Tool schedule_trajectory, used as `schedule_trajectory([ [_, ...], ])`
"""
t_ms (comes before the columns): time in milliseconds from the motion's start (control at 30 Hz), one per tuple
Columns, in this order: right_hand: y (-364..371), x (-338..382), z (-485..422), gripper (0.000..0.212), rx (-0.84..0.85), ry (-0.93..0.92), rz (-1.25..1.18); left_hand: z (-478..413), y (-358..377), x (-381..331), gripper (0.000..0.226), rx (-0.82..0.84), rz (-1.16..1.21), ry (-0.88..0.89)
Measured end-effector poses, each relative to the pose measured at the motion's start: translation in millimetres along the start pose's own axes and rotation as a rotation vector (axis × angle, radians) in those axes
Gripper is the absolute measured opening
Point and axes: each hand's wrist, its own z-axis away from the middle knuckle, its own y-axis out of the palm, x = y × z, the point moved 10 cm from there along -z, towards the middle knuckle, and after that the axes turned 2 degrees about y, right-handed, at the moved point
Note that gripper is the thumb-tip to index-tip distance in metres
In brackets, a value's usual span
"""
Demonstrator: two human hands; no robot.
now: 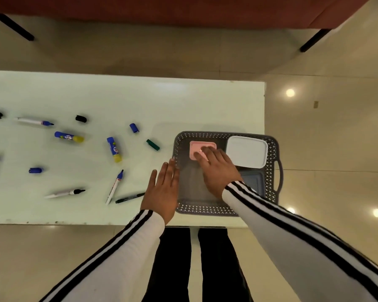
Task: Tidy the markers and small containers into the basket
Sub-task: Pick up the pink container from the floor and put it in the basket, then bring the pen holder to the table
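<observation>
The pink container (198, 149) lies in the far-left corner of the basket (205, 211), just beside the white container (247, 151), with a grey-blue one (252, 182) nearer the handle. The right grip (218, 171) lies released on the pink lid, fingers flat and clasping nothing. If it presses or drags, the container may skid into its white neighbour.

The left grip (164, 190) is released too, its palm flat against the basket's left wall. The basket's right end overhangs the end of the worktop (140, 101), so a shove from that side could slide it further out and tip it to the floor.

The blue marker (115, 186), black marker (64, 192) and a thin pen (130, 197) lie well to the left, the two markers uncapped. Dropped in bare, the tips could smear the lids. The loose blue cap (134, 128) and green cap (152, 144) look easy to overlook, and the glue stick (114, 149) may roll if knocked.
</observation>
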Motion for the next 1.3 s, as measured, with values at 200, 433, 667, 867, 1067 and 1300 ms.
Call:
schedule_trajectory([
  [200,39.7,-4.7,91.8,0.055,0.169,-0.034,0.039,11.6,5.6,-5.6,0.099,0.082,-0.055,-0.036],
  [433,71.1,-40.4,107.7,0.074,0.319,0.24,0.049,12.5,9.1,-7.6,0.101,0.054,-0.091,-0.039],
  [667,60.9,-34.2,108.1,0.069,0.235,0.264,-0.006,22.4,12.5,-10.2,0.109,0.048,-0.108,-0.041],
  [867,11.6,10.4,141.6,0.065,0.241,0.218,-0.054,90.6,-19.0,-24.4,0.098,-0.002,0.007,-0.085],
  [1067,-36.8,93.0,205.4,0.068,0.24,0.106,-0.031,200.5,-22.4,-31.2,0.082,-0.014,0.156,-0.181],
  [1300,-55.0,184.5,250.2,0.06,0.276,-0.001,0.003,301.4,-21.8,2.7,0.079,-0.059,0.257,-0.281],
])
